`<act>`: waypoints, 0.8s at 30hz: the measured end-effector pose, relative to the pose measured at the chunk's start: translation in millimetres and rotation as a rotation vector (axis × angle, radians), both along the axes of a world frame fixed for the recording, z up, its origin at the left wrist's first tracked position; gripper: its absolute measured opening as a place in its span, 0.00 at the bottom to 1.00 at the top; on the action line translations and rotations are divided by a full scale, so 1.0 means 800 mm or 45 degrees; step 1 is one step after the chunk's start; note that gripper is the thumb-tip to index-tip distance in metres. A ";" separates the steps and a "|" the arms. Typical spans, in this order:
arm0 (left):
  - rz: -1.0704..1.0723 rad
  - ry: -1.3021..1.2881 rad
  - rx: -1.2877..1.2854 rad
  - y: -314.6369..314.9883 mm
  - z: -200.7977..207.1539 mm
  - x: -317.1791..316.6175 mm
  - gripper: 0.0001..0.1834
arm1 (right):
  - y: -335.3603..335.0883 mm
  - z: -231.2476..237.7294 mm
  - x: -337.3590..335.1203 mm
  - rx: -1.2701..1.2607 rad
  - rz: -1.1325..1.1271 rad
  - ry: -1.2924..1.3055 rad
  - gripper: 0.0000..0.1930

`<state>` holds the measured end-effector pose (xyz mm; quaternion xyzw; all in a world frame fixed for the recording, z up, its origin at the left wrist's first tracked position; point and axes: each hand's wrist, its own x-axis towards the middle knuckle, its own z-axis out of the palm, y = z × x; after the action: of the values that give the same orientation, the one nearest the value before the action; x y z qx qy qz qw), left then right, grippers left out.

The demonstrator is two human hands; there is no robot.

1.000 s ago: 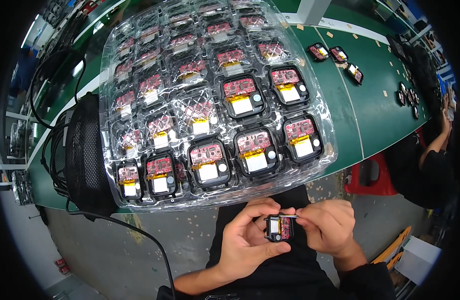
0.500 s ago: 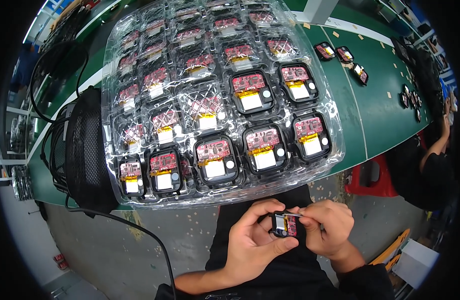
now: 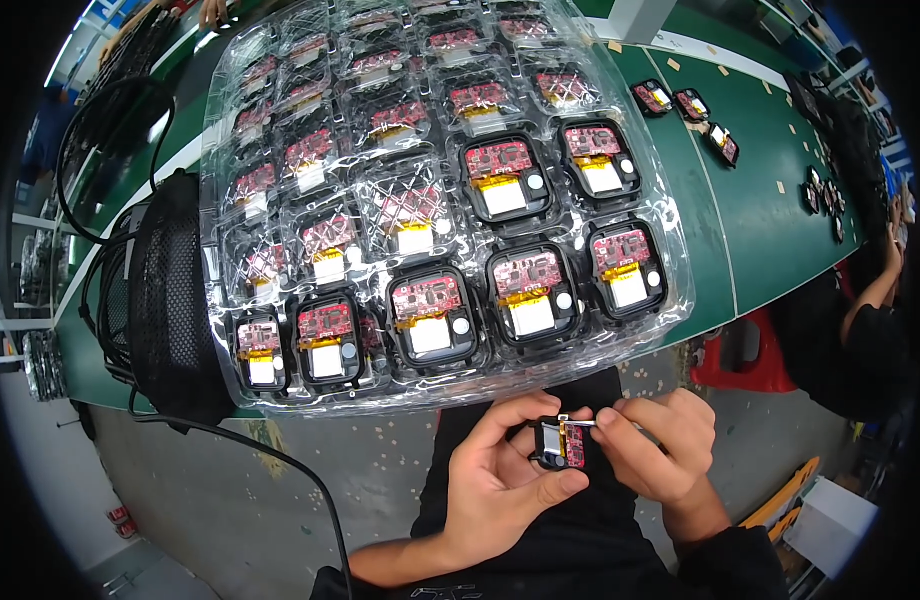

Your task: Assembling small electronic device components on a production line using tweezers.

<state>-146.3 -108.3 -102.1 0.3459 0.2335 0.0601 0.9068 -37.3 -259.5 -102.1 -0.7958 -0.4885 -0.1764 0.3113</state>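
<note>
Above my lap, my left hand (image 3: 510, 480) is closed round the edges of a small black watch-like housing (image 3: 562, 445). Inside the housing show a red circuit board, a silver battery and yellow tape, and the open side is tilted toward my right. My right hand (image 3: 660, 445) pinches slim metal tweezers (image 3: 582, 423). Their tips reach the housing's upper edge, beside a tiny pale piece too small to make out. Just beyond my hands, a clear plastic tray (image 3: 380, 395) holds rows of similar housings with red boards.
A black mesh bag (image 3: 175, 300) with cables stands left of the tray. Several loose housings (image 3: 722, 146) lie on the green table (image 3: 700, 260) at right. A red stool (image 3: 745, 355) and a co-worker's arm (image 3: 885, 275) are farther right. A black cable (image 3: 290, 462) hangs at left.
My right hand has shifted slightly right and its fingers have opened out a little along the tweezers. The housing has moved slightly left. Another person's hand now shows at the far upper left.
</note>
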 end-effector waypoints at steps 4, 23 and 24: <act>-0.015 -0.031 0.011 0.000 -0.005 -0.001 0.37 | 0.001 -0.002 -0.001 0.015 -0.006 0.004 0.14; -0.071 -0.259 0.087 0.003 -0.018 -0.008 0.32 | 0.003 0.001 -0.013 0.052 -0.053 0.462 0.11; -0.070 -0.258 0.087 0.003 -0.018 -0.008 0.32 | 0.003 0.001 -0.012 0.031 -0.055 0.433 0.11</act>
<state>-152.3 -105.9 -116.8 0.3751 0.1290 0.0777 0.9147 -47.3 -257.1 -101.5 -0.8206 -0.4095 -0.0517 0.3953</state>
